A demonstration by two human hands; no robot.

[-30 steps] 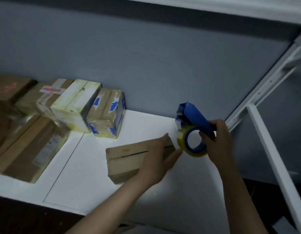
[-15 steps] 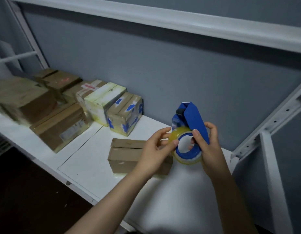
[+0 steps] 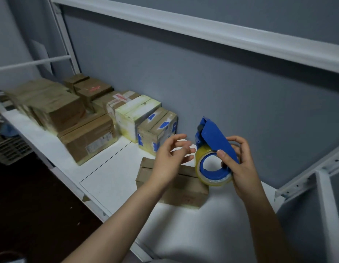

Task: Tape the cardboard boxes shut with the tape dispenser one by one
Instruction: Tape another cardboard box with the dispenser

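Head view: two bare hands work over a white shelf (image 3: pixel 111 179) set against a grey wall (image 3: pixel 222 88).

The right hand (image 3: pixel 242 168) grips one blue dispenser (image 3: pixel 214 137). Its thumb presses the flat blue side and its fingers curl round the back edge. The dispenser is held in the air, nose up, above the right end of the near box (image 3: pixel 184 190). It carries one roll (image 3: pixel 216 182) of yellowish clear tape on a blue core.

The left hand (image 3: pixel 168 162) holds nothing. Its fingers are spread and loosely bent, blurred at the tips, hovering over the near box and just beside the roll without touching it.

I count at least eight cardboard boxes on the shelf. The near box lies alone at the front under the hands, its top flaps meeting along a seam. The other seven stand in a cluster to the left, along the wall:
- one blue-patched box (image 3: pixel 157 130)
- one pale box (image 3: pixel 136 114) touching it
- one labelled box (image 3: pixel 119 99) with a red-and-white sticker
- one flat box (image 3: pixel 89 137) at the front edge
- one big box (image 3: pixel 56 109), blurred
- two dark boxes (image 3: pixel 92 90) at the back

Whether more boxes lie at the far left I cannot tell.

One white beam (image 3: pixel 203 29) crosses overhead, and two white posts are in view, one at the left (image 3: pixel 64 38) and one at the right (image 3: pixel 328 205).
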